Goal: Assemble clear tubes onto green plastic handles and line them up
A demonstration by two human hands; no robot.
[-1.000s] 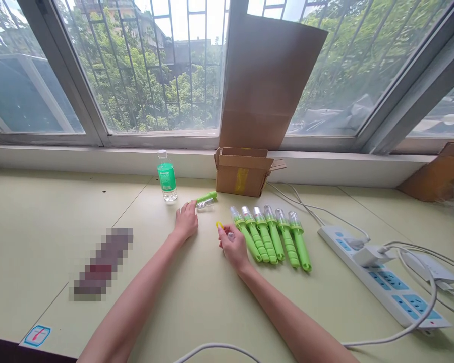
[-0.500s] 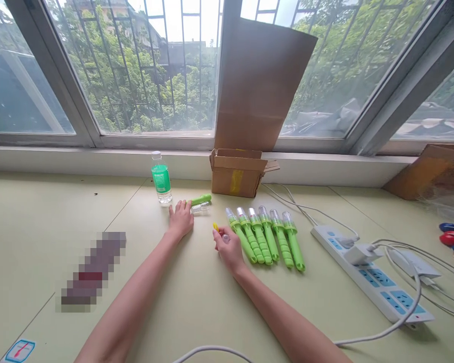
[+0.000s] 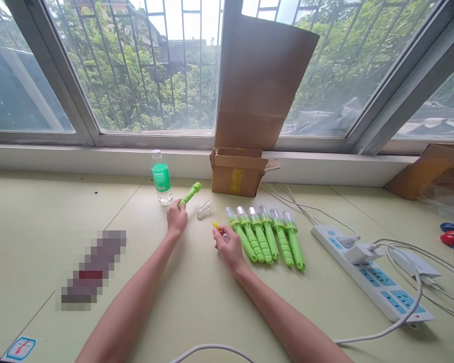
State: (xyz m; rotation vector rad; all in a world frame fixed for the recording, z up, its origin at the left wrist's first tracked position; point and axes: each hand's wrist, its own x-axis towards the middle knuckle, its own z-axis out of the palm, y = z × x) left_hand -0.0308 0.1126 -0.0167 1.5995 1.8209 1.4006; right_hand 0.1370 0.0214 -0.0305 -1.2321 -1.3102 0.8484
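So, tube (image 3: 189, 195) near illegible bottle label (image 3: 161, 178).

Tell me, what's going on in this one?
A person is working with two bare hands at a table by a window. The left hand grips a green handle, and the right hand pinches a small yellow piece. A loose clear cap lies on the table between them, slightly farther back. Six green sticks with clear tops lie in a row to the right. A bottle and a cardboard box stand behind.
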